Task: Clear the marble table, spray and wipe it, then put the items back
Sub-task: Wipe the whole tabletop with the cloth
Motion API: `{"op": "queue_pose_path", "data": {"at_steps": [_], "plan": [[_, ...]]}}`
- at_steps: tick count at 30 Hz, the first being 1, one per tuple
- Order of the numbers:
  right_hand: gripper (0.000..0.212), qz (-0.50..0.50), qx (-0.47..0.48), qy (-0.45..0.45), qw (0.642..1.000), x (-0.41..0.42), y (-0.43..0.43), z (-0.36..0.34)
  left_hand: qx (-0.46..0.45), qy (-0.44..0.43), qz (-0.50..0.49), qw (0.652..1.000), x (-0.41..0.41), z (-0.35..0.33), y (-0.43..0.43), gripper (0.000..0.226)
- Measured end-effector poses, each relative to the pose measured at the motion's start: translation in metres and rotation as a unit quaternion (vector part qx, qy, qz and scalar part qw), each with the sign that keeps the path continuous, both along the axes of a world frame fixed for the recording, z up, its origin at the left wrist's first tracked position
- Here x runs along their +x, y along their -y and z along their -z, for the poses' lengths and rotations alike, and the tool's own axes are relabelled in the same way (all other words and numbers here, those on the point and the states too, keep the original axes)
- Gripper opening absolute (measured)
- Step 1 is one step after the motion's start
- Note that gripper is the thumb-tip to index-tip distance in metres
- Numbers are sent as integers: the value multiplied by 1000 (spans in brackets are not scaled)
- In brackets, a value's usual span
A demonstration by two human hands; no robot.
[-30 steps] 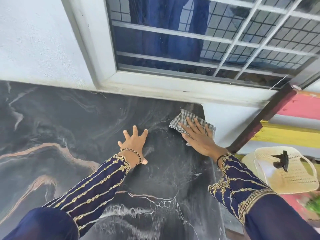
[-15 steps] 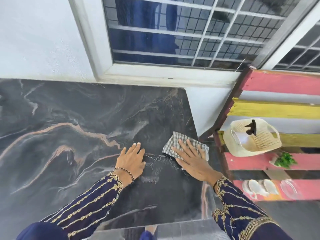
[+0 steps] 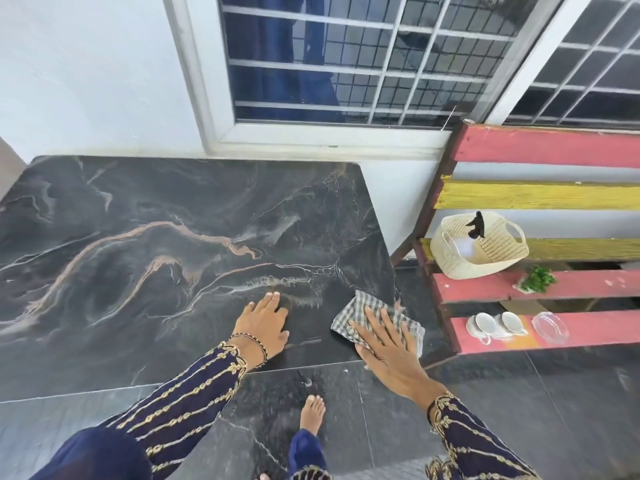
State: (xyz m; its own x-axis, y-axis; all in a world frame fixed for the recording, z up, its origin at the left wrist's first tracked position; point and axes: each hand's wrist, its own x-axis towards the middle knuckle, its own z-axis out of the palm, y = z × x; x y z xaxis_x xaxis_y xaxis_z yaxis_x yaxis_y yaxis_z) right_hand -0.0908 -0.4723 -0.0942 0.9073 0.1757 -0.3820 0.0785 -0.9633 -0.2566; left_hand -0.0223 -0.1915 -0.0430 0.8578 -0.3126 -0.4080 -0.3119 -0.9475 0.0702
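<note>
Fingers point(image 3: 388, 322) of the right hand point(image 3: 388, 344) spread apart and laid flat, pressing a checked cloth point(image 3: 367, 308) onto the near right corner of the marble table point(image 3: 156, 244), not curled around it; cloth edge reaching the table's right rim and hanging slightly past it. Fingers point(image 3: 270, 301) of the left hand point(image 3: 265, 323) together, palm down and flat on the dark stone just left of the cloth, apart from it, clamped on nothing. Beaded bracelet point(image 3: 251, 346) at the left wrist, navy sleeves point(image 3: 183, 407) with gold embroidery behind both hands. Table top dark with pale and copper veins, bare apart from hands and cloth, its far edge against a white wall point(image 3: 86, 74) under a barred window point(image 3: 346, 57). Below the near edge, a bare foot point(image 3: 311, 412) on grey floor tiles point(image 3: 519, 393). To the right, well apart from the table, a slatted shelf point(image 3: 540, 147) painted pink and yellow, bearing a woven basket point(image 3: 485, 251) with a dark spray nozzle point(image 3: 476, 225) showing inside, a small green sprig point(image 3: 536, 279), two white cups point(image 3: 495, 323) and a clear glass dish point(image 3: 550, 327) on the lowest slat.
</note>
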Motion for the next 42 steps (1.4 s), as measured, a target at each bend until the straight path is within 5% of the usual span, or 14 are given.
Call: {"op": "queue_pose_path", "data": {"at_steps": [11, 15, 20, 24, 27, 33, 35, 39, 42], "plan": [[50, -1, 46, -13, 999, -24, -72, -1, -46, 0, -50, 998, -13, -10, -36, 44], [68, -31, 91, -23, 995, -26, -116, -4, -85, -22, -103, 991, -17, -16, -62, 43], [49, -18, 208, -68, 976, -27, -166, -22, -118, -25, -158, 980, -23, -20, -94, 44], [54, 105, 367, -183, 906, -23, -182, -42, -146, -29, -198, 969, -28, -22, -106, 44], [45, 211, 494, -197, 820, -14, -176, -50, -155, -29, -206, 966, -29, -25, -105, 45], [95, 311, 643, -179, 676, 12, -136, -59, -163, -24, -197, 966, -21, -35, -91, 50], [94, 332, 622, -144, 694, 21, -127, -66, -167, -25, -194, 966, -20, -35, -84, 50], [55, 280, 418, -21, 864, 35, -114, -68, -179, -28, -188, 965, -22, -29, -76, 48], [52, 110, 207, -3, 972, 34, -118, -48, -179, -34, -175, 968, -27, -23, -72, 43]]}}
